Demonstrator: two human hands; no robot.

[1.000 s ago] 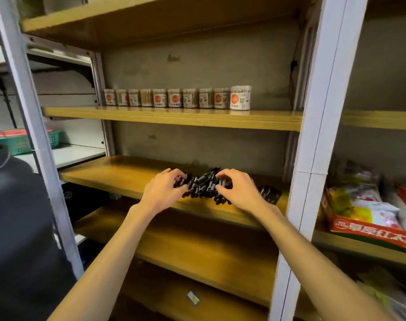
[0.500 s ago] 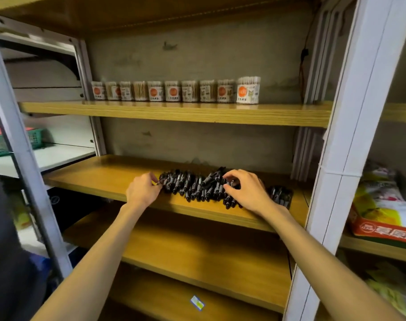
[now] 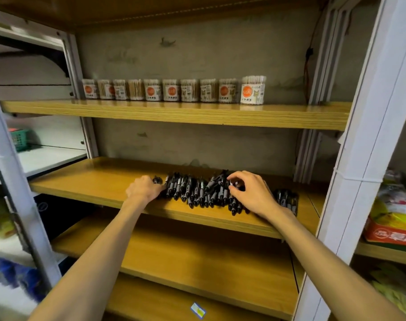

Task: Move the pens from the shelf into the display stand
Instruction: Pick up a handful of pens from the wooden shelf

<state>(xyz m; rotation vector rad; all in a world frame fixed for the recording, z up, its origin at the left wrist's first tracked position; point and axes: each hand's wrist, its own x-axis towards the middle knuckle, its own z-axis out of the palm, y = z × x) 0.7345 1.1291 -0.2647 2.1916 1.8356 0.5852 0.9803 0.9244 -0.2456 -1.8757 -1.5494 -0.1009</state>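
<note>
A heap of several black pens (image 3: pixel 198 191) lies on the middle wooden shelf (image 3: pixel 93 181). My left hand (image 3: pixel 143 189) rests at the heap's left end with its fingers curled onto the outermost pens. My right hand (image 3: pixel 250 193) lies over the heap's right part, thumb and forefinger pinching a pen near the top. A smaller bunch of pens (image 3: pixel 287 200) sits further right, past my right hand. No display stand is in view.
A row of cotton swab jars (image 3: pixel 174 90) stands on the shelf above. White metal uprights (image 3: pixel 369 140) frame the bay. Snack packages (image 3: pixel 396 218) fill the right bay. The lower shelf (image 3: pixel 197 258) holds a small card (image 3: pixel 198 310) below it. A green basket (image 3: pixel 20 139) sits far left.
The camera moved closer and left. My hands spread apart along the pen heap; the left one slid to its left end and the right one lifted its fingers onto a pen.
</note>
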